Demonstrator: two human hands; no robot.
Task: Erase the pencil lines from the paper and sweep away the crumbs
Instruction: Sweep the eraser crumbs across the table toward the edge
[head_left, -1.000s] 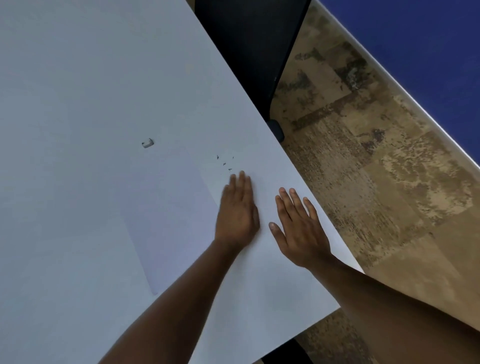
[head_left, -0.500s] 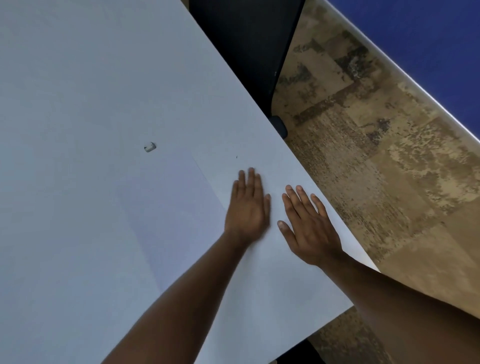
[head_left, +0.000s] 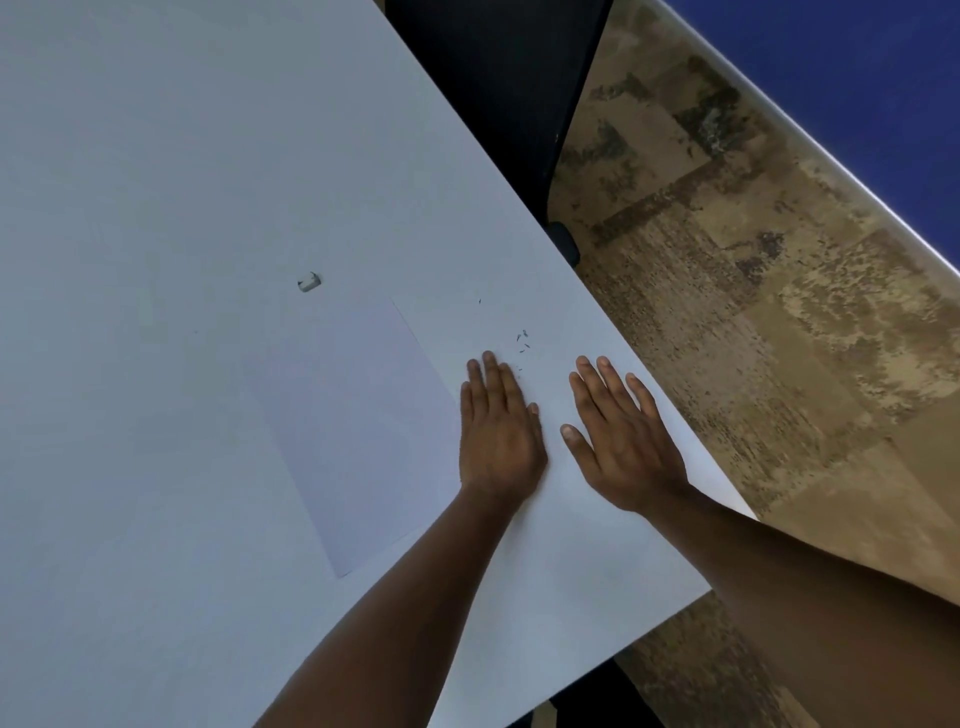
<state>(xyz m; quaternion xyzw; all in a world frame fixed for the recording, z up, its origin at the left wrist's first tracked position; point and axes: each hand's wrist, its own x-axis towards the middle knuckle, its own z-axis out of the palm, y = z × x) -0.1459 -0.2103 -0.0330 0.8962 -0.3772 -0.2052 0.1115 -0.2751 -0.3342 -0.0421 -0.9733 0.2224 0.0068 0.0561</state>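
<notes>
Fingers (head_left: 491, 382) of the left hand (head_left: 498, 436) lie straight and close together, flat on the table (head_left: 156, 156), gripping nothing. Just past their tips sit the crumbs (head_left: 523, 340), a small dark scatter, with one stray speck farther off. On the far side of the left fingers from the right hand lies the paper (head_left: 358, 431), apparently clean, its near edge just beside the little finger. Well beyond the fingertips and past the paper's far corner rests the eraser (head_left: 309, 283).

The right hand (head_left: 621, 441) lies alongside, fingers slightly spread and flat, holding nothing.

What could go wrong, I'd judge: a flat palm may smear graphite across the table or flick crumbs back onto the paper; light specks may cling to skin rather than clear the edge beyond the right fingers.
</notes>
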